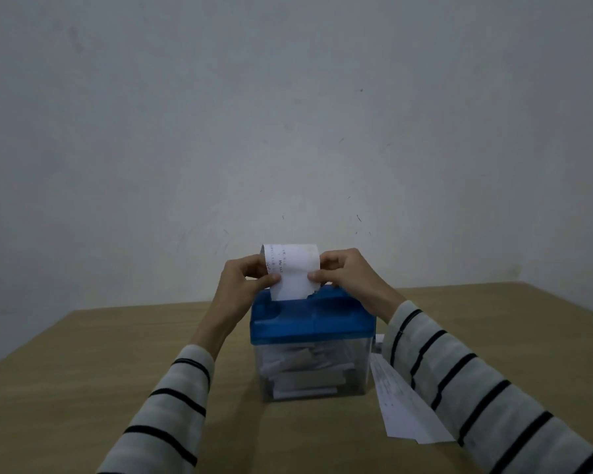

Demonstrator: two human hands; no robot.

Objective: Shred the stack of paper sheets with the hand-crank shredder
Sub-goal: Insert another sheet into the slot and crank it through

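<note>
The hand-crank shredder (312, 319) stands on the wooden table, with a blue lid over a clear bin (314, 374) that holds paper pieces. A white printed paper sheet (293, 271) stands upright in the slot on the lid's left half, its top curling back. My left hand (243, 285) pinches the sheet's left edge between thumb and fingers. My right hand (343, 271) pinches its right edge. The crank is hidden behind my right forearm. The stack of paper sheets (404, 405) lies on the table right of the shredder, partly under my right sleeve.
The wooden table (83, 371) runs to the left and front of the shredder. A plain white wall (288, 114) rises close behind the table's back edge.
</note>
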